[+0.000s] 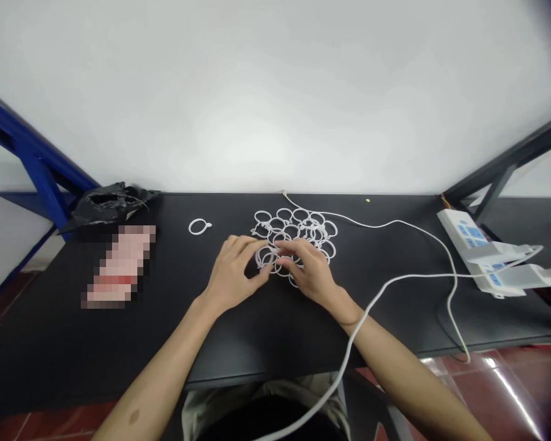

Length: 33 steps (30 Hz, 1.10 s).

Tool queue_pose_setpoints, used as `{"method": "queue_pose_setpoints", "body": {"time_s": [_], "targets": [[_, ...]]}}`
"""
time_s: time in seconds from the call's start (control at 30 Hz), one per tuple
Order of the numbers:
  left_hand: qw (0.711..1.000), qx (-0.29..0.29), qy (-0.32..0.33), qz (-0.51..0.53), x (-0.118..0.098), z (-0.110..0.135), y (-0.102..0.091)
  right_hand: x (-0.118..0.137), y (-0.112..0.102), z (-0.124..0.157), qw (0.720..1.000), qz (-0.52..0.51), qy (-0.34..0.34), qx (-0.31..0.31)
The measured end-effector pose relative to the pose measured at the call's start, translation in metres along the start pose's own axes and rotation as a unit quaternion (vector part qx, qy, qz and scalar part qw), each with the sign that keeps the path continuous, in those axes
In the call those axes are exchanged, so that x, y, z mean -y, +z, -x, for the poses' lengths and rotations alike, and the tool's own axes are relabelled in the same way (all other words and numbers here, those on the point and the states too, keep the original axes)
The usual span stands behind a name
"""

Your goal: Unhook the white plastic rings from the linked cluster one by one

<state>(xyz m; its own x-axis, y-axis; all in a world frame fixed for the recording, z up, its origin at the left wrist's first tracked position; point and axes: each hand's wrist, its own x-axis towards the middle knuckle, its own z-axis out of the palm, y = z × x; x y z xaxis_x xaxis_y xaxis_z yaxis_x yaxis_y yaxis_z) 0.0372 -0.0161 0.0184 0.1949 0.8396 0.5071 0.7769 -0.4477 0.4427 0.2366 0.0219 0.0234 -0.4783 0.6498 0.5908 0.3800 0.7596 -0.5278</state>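
A mesh of several linked white plastic rings [298,231] lies on the black table [257,318] near the far edge. My left hand [236,271] pinches a ring at the mesh's near left corner with fingers curled. Beside it, my right hand [307,268] grips the neighbouring ring at the near edge, its fingers closed and covering part of the mesh. The two hands almost touch. One loose white ring [199,226] lies apart to the left of the mesh.
A crumpled black bag [110,203] sits at the back left, with a blurred pinkish object [119,266] in front of it. A white power strip [487,254] with plugs lies at the right. A white cable [395,282] runs across the table over my right forearm.
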Motion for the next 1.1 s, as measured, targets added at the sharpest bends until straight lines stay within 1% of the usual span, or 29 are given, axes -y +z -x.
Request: {"method": "queue_pose_setpoints", "body": {"time_s": [0.07, 0.1, 0.17, 0.23, 0.3, 0.43, 0.6, 0.7, 0.8, 0.9, 0.97, 1.1], "targets": [[0.993, -0.030, -0.071, -0.085, 0.012, -0.001, -0.004, -0.002, -0.001, 0.000, 1.000, 0.012, 0.018, -0.003], [0.984, -0.040, -0.114, -0.134, 0.019, -0.001, -0.006, -0.003, -0.002, 0.000, 0.999, 0.019, 0.026, -0.008], [0.956, -0.043, -0.192, -0.217, 0.031, 0.000, -0.011, -0.004, -0.003, -0.001, 0.999, 0.032, 0.039, -0.018], [0.933, -0.031, -0.239, -0.266, 0.040, 0.001, -0.015, -0.005, -0.004, -0.001, 0.998, 0.040, 0.042, -0.020], [0.920, -0.022, -0.264, -0.291, 0.045, 0.002, -0.018, -0.004, -0.004, -0.001, 0.998, 0.044, 0.036, -0.016], [0.909, -0.019, -0.287, -0.301, 0.046, 0.003, -0.020, -0.003, -0.005, -0.002, 0.998, 0.056, 0.026, -0.004], [0.913, 0.020, -0.289, -0.286, 0.052, 0.005, -0.019, -0.004, -0.005, -0.003, 0.992, 0.118, 0.026, 0.035], [0.914, 0.030, -0.284, -0.287, 0.055, 0.005, -0.018, -0.006, -0.003, -0.003, 0.984, 0.163, 0.024, 0.067], [0.914, 0.027, -0.290, -0.282, 0.058, 0.003, -0.017, -0.007, -0.002, -0.002, 0.977, 0.187, 0.015, 0.104], [0.914, 0.020, -0.301, -0.271, 0.063, -0.001, -0.019, -0.007, -0.001, -0.001, 0.973, 0.188, 0.009, 0.133], [0.915, 0.012, -0.308, -0.261, 0.067, -0.003, -0.020, -0.007, -0.001, -0.001, 0.973, 0.180, 0.010, 0.144], [0.920, 0.003, -0.308, -0.243, 0.072, -0.002, -0.021, -0.006, -0.001, -0.002, 0.975, 0.167, 0.009, 0.146]]}}
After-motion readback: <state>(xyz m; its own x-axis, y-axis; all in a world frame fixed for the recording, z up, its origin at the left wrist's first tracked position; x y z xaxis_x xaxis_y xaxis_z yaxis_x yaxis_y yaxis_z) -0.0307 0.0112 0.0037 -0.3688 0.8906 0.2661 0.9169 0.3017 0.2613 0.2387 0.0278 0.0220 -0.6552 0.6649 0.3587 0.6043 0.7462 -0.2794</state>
